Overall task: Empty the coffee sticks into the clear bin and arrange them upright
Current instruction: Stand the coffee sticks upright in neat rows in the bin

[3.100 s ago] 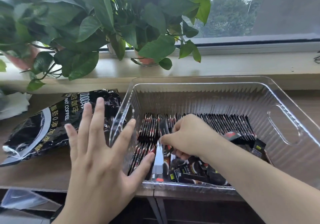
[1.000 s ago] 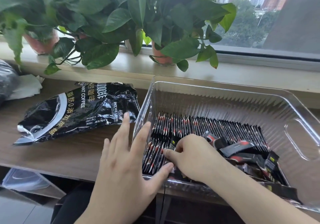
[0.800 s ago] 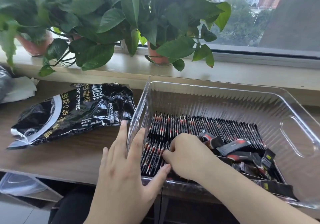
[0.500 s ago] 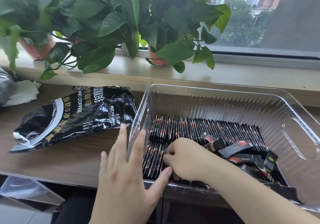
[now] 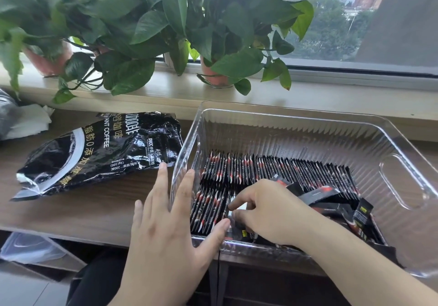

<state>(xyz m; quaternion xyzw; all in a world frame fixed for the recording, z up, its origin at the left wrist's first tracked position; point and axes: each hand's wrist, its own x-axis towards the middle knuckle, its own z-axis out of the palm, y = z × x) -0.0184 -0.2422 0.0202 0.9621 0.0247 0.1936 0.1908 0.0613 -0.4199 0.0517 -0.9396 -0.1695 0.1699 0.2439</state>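
1. Coffee sticks (image 5: 256, 170), black with red and white marks, fill the floor of the clear bin (image 5: 296, 117). Most stand on edge, packed side by side in a long row that runs from the left wall toward the right handle cutout.
2. A second, shorter row of upright sticks stands in front of the first, in the bin's near left corner.
3. To the right of that short row, loose sticks (image 5: 329, 195) lie flat and crossed over one another along the near wall.
4. The right hand (image 5: 270, 211) reaches over the near rim into the bin. Its fingers are curled down, and thumb and forefinger pinch the coffee sticks at the right end of the short row.
5. The left hand (image 5: 166, 230) is flat and spread, all fingers straight. Its forefinger lies on the bin's left wall, the other fingers on the outer side, and the thumb reaches across the near left corner to the short row. It holds nothing.
6. The bin sits on a wooden table (image 5: 78, 213), its near edge at the table's front edge.
7. An opened black instant-coffee bag (image 5: 102, 154) lies flat and crumpled on the table just left of the bin, its torn end pointing away from the bin.
8. Crumpled white paper (image 5: 29, 121) lies at the table's far left.
9. Leafy potted plants (image 5: 147, 30) stand on the window sill (image 5: 331, 99) behind the table, with their leaves hanging over the sill's edge.
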